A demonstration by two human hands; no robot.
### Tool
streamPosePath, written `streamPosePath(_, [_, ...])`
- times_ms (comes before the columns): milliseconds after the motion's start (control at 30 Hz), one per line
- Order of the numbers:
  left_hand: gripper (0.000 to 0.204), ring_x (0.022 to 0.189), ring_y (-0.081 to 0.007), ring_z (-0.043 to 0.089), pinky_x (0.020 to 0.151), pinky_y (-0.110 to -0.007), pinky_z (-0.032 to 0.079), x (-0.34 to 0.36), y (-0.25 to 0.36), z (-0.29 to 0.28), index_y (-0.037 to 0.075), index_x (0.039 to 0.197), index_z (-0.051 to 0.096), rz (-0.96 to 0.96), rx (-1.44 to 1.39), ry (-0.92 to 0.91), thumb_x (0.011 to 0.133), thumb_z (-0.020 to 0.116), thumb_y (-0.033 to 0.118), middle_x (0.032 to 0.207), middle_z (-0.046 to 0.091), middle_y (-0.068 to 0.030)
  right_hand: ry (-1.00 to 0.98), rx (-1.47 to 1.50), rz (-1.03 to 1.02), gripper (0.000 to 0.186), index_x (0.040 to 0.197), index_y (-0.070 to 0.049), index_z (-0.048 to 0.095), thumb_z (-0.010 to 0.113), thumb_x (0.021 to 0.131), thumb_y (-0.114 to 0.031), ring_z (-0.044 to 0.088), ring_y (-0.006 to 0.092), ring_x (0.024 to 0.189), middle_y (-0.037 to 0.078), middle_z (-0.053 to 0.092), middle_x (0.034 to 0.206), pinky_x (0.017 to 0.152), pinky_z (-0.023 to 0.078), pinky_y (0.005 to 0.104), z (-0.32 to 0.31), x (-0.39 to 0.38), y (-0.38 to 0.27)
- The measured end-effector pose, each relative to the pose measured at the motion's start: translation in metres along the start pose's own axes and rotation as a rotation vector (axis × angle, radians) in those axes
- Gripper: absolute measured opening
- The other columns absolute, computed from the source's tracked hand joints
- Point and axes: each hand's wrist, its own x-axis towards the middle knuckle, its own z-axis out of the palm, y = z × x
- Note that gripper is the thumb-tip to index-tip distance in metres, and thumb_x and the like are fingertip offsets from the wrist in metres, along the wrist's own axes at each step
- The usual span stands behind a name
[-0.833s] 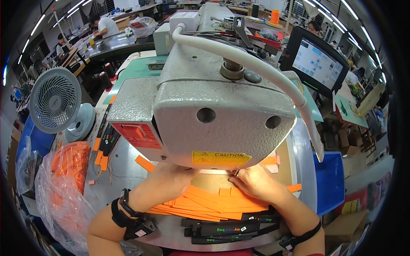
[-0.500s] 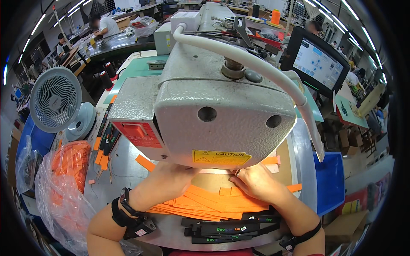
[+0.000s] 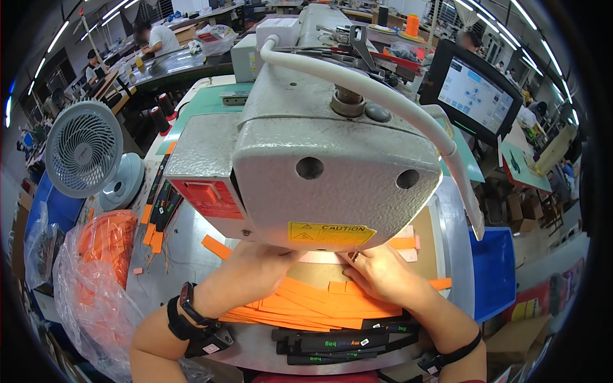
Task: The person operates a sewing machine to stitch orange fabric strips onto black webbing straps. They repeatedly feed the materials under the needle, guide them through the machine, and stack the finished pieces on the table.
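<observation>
Both hands are at the front of a grey sewing machine head (image 3: 332, 204), their fingertips under its lower edge. My left hand (image 3: 258, 268) lies to the left, its fingers mostly hidden by the machine. My right hand (image 3: 378, 271) is closed, fingers bent and pressed together; whatever they grip is hidden. Between the hands a pale strip (image 3: 319, 258) shows on the work plate. An orange strip end (image 3: 216, 247) sticks out left of my left hand, and another orange piece (image 3: 402, 243) lies beyond my right hand. Below the hands is a spread pile of orange webbing strips (image 3: 300, 303).
Black printed straps (image 3: 332, 345) are stacked at the near table edge. On the left are a fan (image 3: 84, 150), more black-and-orange straps (image 3: 159, 217) and a plastic bag (image 3: 96, 287) of orange material. To the right stand a blue bin (image 3: 495, 274) and a screen (image 3: 476, 92).
Both hands stay at the machine's front edge. The fingers of my right hand have shifted very slightly; the piles and straps look the same.
</observation>
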Motion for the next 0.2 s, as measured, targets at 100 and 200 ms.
streamPosePath(100, [0.062, 0.118, -0.0357, 0.058, 0.102, -0.051, 0.044, -0.0016, 0.0027, -0.002, 0.006, 0.14, 0.059, -0.015, -0.011, -0.025, 0.078, 0.063, 0.0, 0.114, 0.067, -0.0137, -0.049, 0.01, 0.017, 0.036, 0.121, 0.004, 0.066, 0.072, 0.088, -0.009, 0.061, 0.0357, 0.103, 0.016, 0.062, 0.113, 0.092, 0.051, 0.0453, -0.0022, -0.0033, -0.0036])
streamPosePath(200, [0.063, 0.121, -0.0344, 0.057, 0.104, -0.05, 0.043, -0.0038, 0.0039, -0.0011, 0.007, 0.14, 0.059, -0.023, -0.027, -0.041, 0.078, 0.065, 0.001, 0.117, 0.067, -0.0131, -0.069, -0.008, 0.018, 0.037, 0.121, 0.003, 0.066, 0.072, 0.087, -0.009, 0.061, 0.0352, 0.103, 0.015, 0.062, 0.115, 0.092, 0.051, 0.045, -0.0039, -0.0051, -0.0056])
